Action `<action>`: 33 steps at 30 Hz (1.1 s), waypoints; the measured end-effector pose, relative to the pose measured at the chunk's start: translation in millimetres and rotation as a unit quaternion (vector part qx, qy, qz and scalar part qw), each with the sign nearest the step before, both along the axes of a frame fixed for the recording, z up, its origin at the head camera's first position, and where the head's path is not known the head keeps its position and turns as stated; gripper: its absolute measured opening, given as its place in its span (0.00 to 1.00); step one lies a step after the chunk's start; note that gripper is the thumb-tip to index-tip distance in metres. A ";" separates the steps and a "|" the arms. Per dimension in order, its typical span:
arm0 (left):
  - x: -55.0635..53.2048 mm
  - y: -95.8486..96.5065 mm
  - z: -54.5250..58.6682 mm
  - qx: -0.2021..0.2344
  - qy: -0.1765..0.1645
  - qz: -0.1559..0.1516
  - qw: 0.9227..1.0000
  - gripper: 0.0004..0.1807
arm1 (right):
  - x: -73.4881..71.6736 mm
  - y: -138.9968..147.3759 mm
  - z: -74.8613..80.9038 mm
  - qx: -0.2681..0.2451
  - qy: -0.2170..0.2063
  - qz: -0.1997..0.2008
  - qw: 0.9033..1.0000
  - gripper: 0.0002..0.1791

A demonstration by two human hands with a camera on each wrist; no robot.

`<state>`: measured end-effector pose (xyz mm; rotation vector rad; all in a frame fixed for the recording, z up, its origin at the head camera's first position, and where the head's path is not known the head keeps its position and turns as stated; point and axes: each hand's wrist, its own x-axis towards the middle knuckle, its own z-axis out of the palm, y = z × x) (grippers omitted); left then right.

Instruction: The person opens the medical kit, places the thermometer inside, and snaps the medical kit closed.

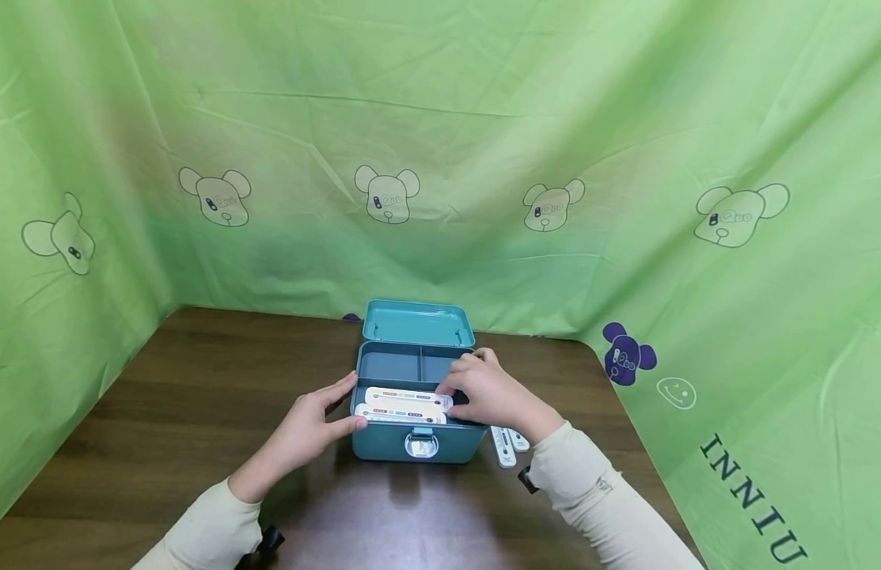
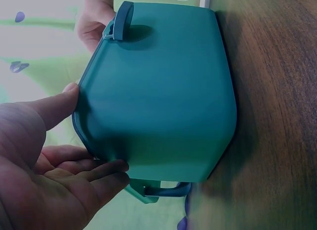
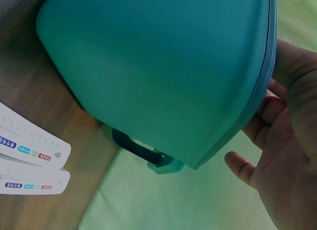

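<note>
A teal storage box stands on the table with its lid raised at the back. Inside, in the front compartment, lie two flat white thermometers with small coloured labels. My right hand reaches in over the right wall, finger and thumb pinching the right end of the rear thermometer. In the right wrist view, the box wall hides those fingertips. My left hand rests against the box's left side. The left wrist view shows its thumb touching the rim and its other fingers nearly straight beside the wall.
Two more white thermometers lie on the wooden table, right of the box. A divided grey tray sits at the back of the box. Behind and beside the table hangs a green curtain printed with bear heads.
</note>
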<state>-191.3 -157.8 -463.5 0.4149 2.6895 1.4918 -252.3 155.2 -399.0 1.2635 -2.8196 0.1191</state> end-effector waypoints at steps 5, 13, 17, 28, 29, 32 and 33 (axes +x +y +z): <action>-0.7 0.3 0.2 -0.002 0.000 0.000 1.000 0.47 | 1.8 -2.4 -2.7 -0.003 0.019 -0.001 1.000 0.12; 0.4 0.6 1.0 -0.001 0.007 -0.004 1.000 0.45 | 5.8 -5.1 -4.4 -0.011 0.039 0.000 0.999 0.11; 0.5 0.5 0.7 -0.005 0.013 -0.006 1.000 0.45 | 8.0 -4.4 -2.6 -0.020 0.030 0.002 0.999 0.11; 0.1 0.8 -0.3 0.003 0.007 -0.005 1.000 0.45 | 9.2 12.2 10.4 -0.055 -0.007 0.015 0.998 0.15; 0.1 0.6 -0.1 0.001 0.007 -0.006 1.000 0.45 | 9.3 14.0 12.4 -0.064 -0.008 0.013 0.998 0.15; 0.2 0.3 0.7 0.002 0.004 -0.004 1.000 0.46 | 10.4 19.3 17.5 -0.080 -0.010 0.000 0.997 0.16; 0.2 0.2 1.0 0.001 0.005 -0.004 1.000 0.46 | 11.1 20.8 19.0 -0.083 -0.011 -0.004 0.996 0.16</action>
